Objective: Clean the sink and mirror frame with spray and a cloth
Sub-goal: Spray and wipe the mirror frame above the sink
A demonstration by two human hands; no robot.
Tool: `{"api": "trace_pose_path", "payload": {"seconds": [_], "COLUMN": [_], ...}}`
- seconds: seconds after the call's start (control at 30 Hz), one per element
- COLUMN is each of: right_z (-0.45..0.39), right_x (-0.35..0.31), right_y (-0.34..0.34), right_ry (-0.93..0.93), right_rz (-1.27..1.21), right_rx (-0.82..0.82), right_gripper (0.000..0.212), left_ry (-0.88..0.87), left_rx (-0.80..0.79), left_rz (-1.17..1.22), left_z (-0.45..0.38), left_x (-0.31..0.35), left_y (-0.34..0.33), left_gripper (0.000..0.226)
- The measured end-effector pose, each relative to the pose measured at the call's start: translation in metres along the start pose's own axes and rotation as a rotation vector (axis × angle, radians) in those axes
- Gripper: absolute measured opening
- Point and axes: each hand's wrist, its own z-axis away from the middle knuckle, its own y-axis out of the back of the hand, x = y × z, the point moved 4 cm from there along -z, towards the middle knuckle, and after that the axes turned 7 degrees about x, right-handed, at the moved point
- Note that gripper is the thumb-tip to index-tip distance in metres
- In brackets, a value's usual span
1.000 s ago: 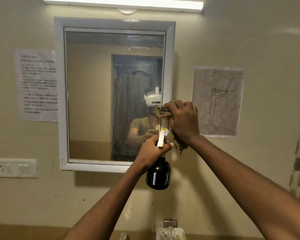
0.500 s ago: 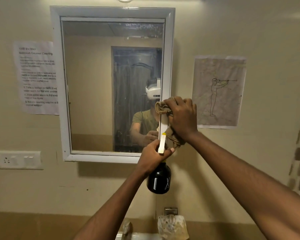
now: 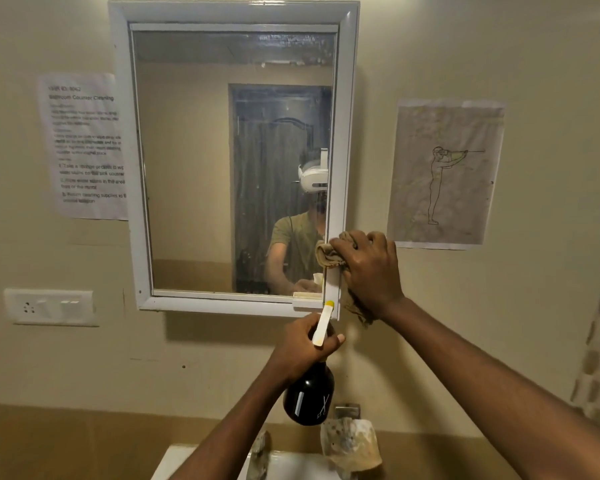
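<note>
Mirror frame is hanging on the wall, its right edge getting wiped low down; the sink below is looking untouched (a judgement). Left hand is wrapping its fingers around the black spray bottle, contents hidden by dark glass. Right hand is pressing the bunched cloth against the frame.

A white printed instruction sheet, a white switch plate and a line-drawn figure poster are seen fixed to the beige wall.
</note>
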Motion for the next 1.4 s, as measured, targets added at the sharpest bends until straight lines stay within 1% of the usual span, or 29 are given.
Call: {"api": "trace_pose_path", "payload": {"seconds": [0.1,0.2,0.3,0.4,0.5,0.57,0.67,0.97,1.13,1.3,1.4], "right_z": [0.026,0.059,0.053,0.041,0.048,0.057,0.059,0.059,0.068,0.074,0.074], "right_x": [-0.002,-0.006,-0.006,-0.004,-0.007,-0.008,-0.005,-0.002,-0.004,-0.007,-0.006], "right_y": [-0.005,-0.012,-0.012,-0.01,-0.01,-0.012,-0.011,-0.013,-0.014,-0.013,-0.014], "right_ry": [0.039,0.072,0.069,0.047,0.016,0.014,0.038,0.064,0.054,0.083,0.186], "right_rz": [-0.014,-0.022,-0.016,-0.014,-0.041,-0.065,-0.074,-0.062,-0.077,-0.064,-0.031], "right_rx": [0.016,-0.041,-0.071,-0.055,-0.044,-0.073,-0.103,-0.123,-0.133,-0.108,-0.061], "right_gripper": [0.028,0.03,0.028,0.029,0.032,0.032,0.031,0.034,0.036,0.038,0.038], "left_ry": [0.011,0.006,0.018,-0.003,-0.028,-0.032,-0.037,-0.069,-0.066,-0.046,-0.045], "left_rx": [0.015,-0.007,-0.012,0.02,0.053,0.039,0.006,0.023,0.065,0.036,0.034], "left_rz": [0.019,0.068,0.087,0.078,0.051,0.05,0.07,0.093,0.07,0.067,0.071], "left_z": [0.008,0.015,0.015,0.012,0.012,0.014,0.012,0.002,-0.002,0.0,0.002], "left_x": [-0.008,-0.013,-0.012,-0.009,-0.014,-0.021,-0.025,-0.021,-0.02,-0.025,-0.026], "left_y": [-0.001,-0.001,-0.001,-0.002,-0.002,-0.002,-0.002,0.003,0.008,0.013,0.02], "left_gripper": [0.031,0.03,0.029,0.028,0.026,0.024,0.027,0.038,0.035,0.032,0.033]}}
